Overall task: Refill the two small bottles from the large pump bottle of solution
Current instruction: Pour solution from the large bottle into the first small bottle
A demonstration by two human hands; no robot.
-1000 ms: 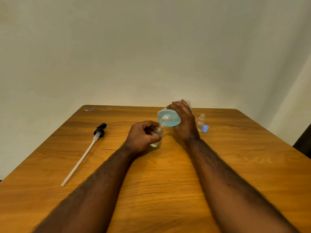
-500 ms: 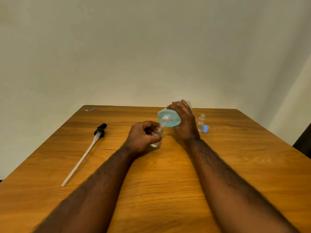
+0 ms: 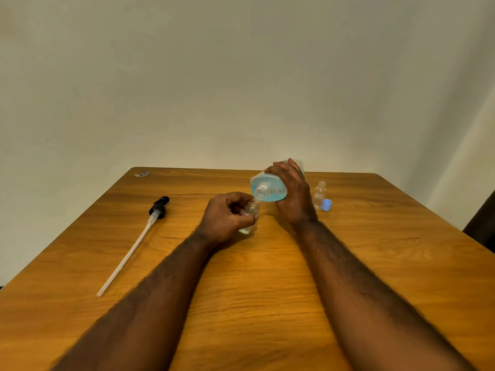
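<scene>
My right hand (image 3: 293,195) grips the large bottle (image 3: 267,187) of blue solution, tipped toward me with its open neck pointing down and left. Its mouth meets the neck of a small clear bottle (image 3: 250,210), which my left hand (image 3: 226,216) holds tilted just above the wooden table (image 3: 254,277). Pale liquid shows in the small bottle's bottom end. A second small clear bottle (image 3: 319,195) stands upright and uncapped to the right of my right hand, with a blue cap (image 3: 326,205) lying beside it.
The black pump head with its long white dip tube (image 3: 134,245) lies on the table's left side. A small scrap (image 3: 142,174) sits at the far left corner. A plain wall runs behind the table's far edge.
</scene>
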